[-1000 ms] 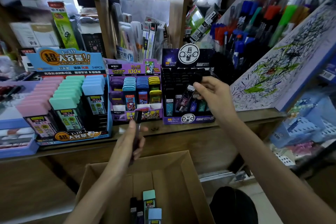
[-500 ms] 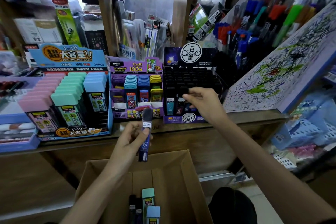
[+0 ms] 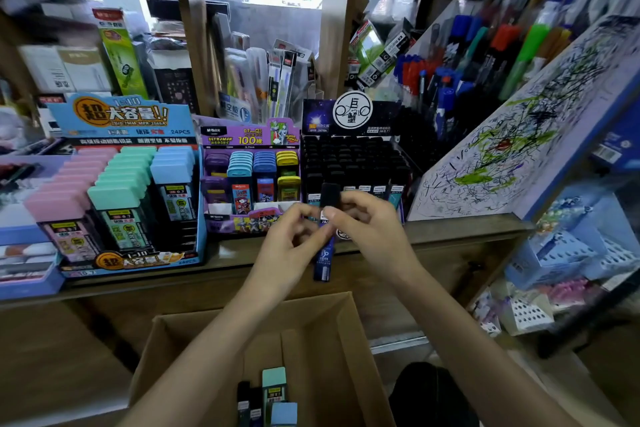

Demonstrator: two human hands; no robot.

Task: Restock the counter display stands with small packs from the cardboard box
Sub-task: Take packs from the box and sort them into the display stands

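A slim dark blue pack (image 3: 325,253) with a black cap stands upright in the air in front of the counter edge. My left hand (image 3: 289,246) and my right hand (image 3: 367,229) both pinch it near its top. Just behind them stands the black display stand (image 3: 353,163), full of rows of black-capped packs. Below, the open cardboard box (image 3: 322,333) holds several packs (image 3: 273,399), black, teal and light blue.
A purple display stand (image 3: 251,177) and a blue one (image 3: 121,191) with pink, teal and blue packs sit left on the wooden counter (image 3: 450,229). A scribbled test board (image 3: 519,135) leans at right, pens behind it. Blue baskets (image 3: 581,246) sit lower right.
My right hand left the black stand and came down to the pack. My left hand lifted the pack up and to the right, and now both hands hold it.
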